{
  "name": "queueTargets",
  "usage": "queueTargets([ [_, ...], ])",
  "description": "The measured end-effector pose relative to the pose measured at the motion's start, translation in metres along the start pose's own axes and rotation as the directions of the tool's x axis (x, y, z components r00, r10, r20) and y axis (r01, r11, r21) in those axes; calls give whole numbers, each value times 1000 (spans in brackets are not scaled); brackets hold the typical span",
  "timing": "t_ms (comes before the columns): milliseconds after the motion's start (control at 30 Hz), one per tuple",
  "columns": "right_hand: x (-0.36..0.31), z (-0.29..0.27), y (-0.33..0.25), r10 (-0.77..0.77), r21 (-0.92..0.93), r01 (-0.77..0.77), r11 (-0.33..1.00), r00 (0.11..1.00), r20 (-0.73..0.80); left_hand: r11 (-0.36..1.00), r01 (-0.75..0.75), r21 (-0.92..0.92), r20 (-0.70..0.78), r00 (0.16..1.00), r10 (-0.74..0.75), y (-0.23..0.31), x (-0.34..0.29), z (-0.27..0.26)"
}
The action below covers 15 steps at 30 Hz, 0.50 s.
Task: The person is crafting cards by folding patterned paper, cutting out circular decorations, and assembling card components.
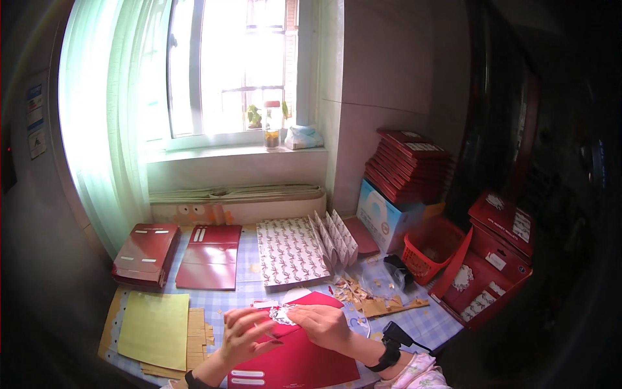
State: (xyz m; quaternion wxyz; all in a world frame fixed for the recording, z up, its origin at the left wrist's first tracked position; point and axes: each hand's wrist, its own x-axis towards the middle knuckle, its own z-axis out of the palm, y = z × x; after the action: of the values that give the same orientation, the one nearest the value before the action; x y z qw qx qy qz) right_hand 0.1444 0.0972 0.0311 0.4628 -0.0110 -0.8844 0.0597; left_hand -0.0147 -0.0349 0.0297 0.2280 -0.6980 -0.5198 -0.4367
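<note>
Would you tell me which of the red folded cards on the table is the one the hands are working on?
The red card nearest the lower edge, under both hands. The other red cards lie untouched further back, beside a stack.
</note>
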Motion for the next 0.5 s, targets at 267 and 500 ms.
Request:
queueTargets([
  [267, -12, 11, 0, -73, -36, 76, 996, 994, 83, 991, -122, -61, 48, 991, 125, -4, -5, 3],
  [500, -8, 7, 14, -51, 34, 49, 998, 997, 56, 983, 12, -185, -74, 997, -26, -15, -6, -3],
])
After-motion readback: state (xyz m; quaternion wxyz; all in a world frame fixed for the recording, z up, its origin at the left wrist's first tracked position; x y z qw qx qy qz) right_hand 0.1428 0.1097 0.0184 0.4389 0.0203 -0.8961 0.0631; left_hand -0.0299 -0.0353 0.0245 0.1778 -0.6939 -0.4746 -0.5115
